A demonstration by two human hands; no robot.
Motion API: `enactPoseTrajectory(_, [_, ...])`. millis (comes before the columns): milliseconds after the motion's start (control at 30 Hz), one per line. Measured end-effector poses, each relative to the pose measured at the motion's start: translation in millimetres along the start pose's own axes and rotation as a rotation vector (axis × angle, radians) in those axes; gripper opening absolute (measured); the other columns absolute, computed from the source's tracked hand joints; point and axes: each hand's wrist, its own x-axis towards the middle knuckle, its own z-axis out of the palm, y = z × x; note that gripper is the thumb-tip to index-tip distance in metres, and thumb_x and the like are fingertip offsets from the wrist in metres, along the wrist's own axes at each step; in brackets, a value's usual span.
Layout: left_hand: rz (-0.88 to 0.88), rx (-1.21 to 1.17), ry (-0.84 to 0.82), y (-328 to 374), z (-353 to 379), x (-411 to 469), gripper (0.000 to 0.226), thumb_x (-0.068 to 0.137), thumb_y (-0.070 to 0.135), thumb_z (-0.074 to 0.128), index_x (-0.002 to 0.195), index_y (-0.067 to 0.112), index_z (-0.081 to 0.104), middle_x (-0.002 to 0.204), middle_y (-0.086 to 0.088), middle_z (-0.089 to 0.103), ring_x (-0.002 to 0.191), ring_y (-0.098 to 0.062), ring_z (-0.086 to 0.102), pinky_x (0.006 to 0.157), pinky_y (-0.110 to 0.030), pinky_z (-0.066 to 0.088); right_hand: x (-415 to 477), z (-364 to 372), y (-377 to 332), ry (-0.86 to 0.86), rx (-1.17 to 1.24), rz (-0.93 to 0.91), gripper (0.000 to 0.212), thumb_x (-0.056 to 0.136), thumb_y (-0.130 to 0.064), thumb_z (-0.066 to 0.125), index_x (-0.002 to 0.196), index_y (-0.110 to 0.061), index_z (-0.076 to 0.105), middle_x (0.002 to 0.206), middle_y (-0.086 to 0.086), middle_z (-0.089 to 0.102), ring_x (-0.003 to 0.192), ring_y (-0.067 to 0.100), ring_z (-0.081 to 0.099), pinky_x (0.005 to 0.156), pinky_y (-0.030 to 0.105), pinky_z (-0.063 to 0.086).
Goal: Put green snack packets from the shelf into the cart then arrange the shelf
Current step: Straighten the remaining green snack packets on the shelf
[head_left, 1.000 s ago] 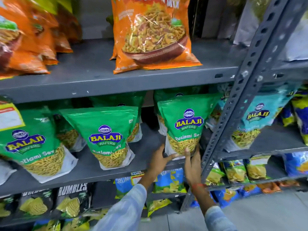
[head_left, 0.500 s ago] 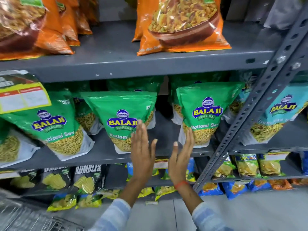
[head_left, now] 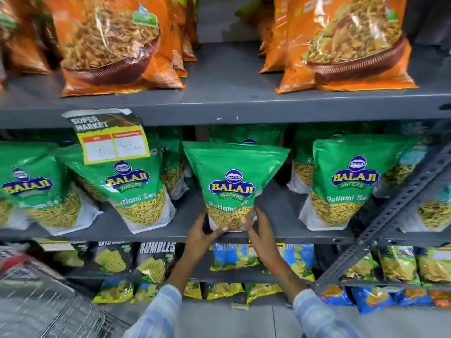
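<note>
A green Balaji snack packet [head_left: 231, 176] stands upright at the middle of the grey shelf [head_left: 273, 211]. My left hand [head_left: 202, 236] grips its lower left corner and my right hand [head_left: 262, 230] grips its lower right corner. More green packets stand in the same row: one to the left [head_left: 136, 189], one at the far left [head_left: 31, 191] and one to the right [head_left: 346, 181], with others behind them. The wire cart [head_left: 46, 306] shows blurred at the bottom left.
Orange snack bags [head_left: 341, 42] fill the shelf above. A yellow price tag [head_left: 114, 142] hangs from that shelf's edge. Black and blue packets [head_left: 234, 257] sit on lower shelves. A slanted perforated metal upright [head_left: 380, 223] crosses the right side.
Both hands left the right-hand green packet, swung left with open palms, and now hold the middle packet by its bottom corners. The view shifted left, bringing the cart into sight.
</note>
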Motion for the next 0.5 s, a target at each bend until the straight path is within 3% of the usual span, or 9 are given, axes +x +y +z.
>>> enactPoseTrajectory(67, [-0.013, 0.013, 0.000, -1.0, 7.0, -2.6, 0.065, 0.063, 0.058, 0.066, 0.120, 0.040, 0.041, 0.116, 0.020, 0.056, 0.114, -0.007, 0.054, 0.083, -0.013, 0.044, -7.3, -5.3, 2.1, 0.038, -0.008, 0.002, 0.051, 0.081, -0.051, 0.057, 0.127, -0.034, 0.044, 0.125, -0.019, 0.053, 0.117, -0.010, 0.047, 0.088, 0.000, 0.039])
enactPoseTrajectory(133, [-0.032, 0.049, -0.014, 0.8, 15.2, -2.5, 0.068, 0.060, 0.065, 0.066, 0.119, 0.040, 0.042, 0.118, 0.015, 0.059, 0.114, -0.010, 0.056, 0.085, -0.024, 0.050, -8.9, -10.6, 4.2, 0.107, 0.002, -0.001, 0.047, 0.082, -0.050, 0.057, 0.124, -0.031, 0.047, 0.121, -0.018, 0.055, 0.113, -0.012, 0.049, 0.093, 0.013, 0.044])
enactPoseTrajectory(200, [-0.042, 0.082, -0.005, 5.5, 23.0, -0.5, 0.079, 0.056, 0.073, 0.066, 0.122, 0.036, 0.042, 0.122, 0.006, 0.063, 0.113, -0.015, 0.059, 0.089, -0.039, 0.054, -8.0, -15.5, 1.4, 0.136, 0.030, 0.013, 0.045, 0.083, -0.051, 0.054, 0.122, -0.030, 0.048, 0.122, -0.011, 0.058, 0.116, -0.003, 0.052, 0.098, 0.028, 0.045])
enactPoseTrajectory(300, [-0.057, 0.117, 0.024, 10.6, 29.8, 1.8, 0.086, 0.053, 0.075, 0.065, 0.124, 0.034, 0.039, 0.122, 0.004, 0.065, 0.111, -0.016, 0.060, 0.085, -0.042, 0.055, -6.1, -18.1, -9.8, 0.101, 0.057, 0.034, 0.041, 0.086, -0.051, 0.050, 0.122, -0.032, 0.046, 0.128, -0.006, 0.057, 0.120, 0.007, 0.052, 0.100, 0.032, 0.042])
enactPoseTrajectory(500, [-0.007, 0.181, 0.061, 9.4, 33.3, 2.6, 0.081, 0.055, 0.079, 0.058, 0.118, 0.030, 0.041, 0.115, 0.004, 0.065, 0.107, -0.021, 0.060, 0.081, -0.046, 0.054, -4.2, -9.0, -15.2, 0.111, 0.061, 0.068, 0.059, 0.081, -0.063, 0.045, 0.132, -0.035, 0.036, 0.139, -0.007, 0.049, 0.127, 0.009, 0.046, 0.109, 0.040, 0.037])
